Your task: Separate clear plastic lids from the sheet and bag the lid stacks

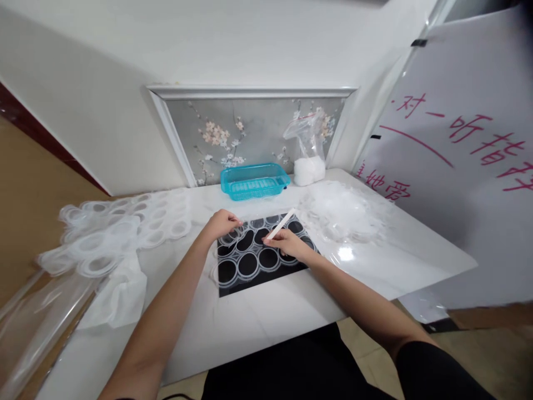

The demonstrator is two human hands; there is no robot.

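Peeling rings off a black mat

Left hand (222,223) pinching clear ring sheet (250,253) at 11 o'clock; right hand (287,242) fingers gripping white stick (281,223).

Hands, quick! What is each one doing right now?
Left hand: fingers curled, pinching the clear ring sheet at its top edge.
Right hand: closed around a thin white stick.

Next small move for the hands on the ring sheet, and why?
Probably slide the thin white stick in the right hand under a ring edge: its tip rests on the clear sheet of circles over the black mat, while the left hand pins the sheet's far corner.
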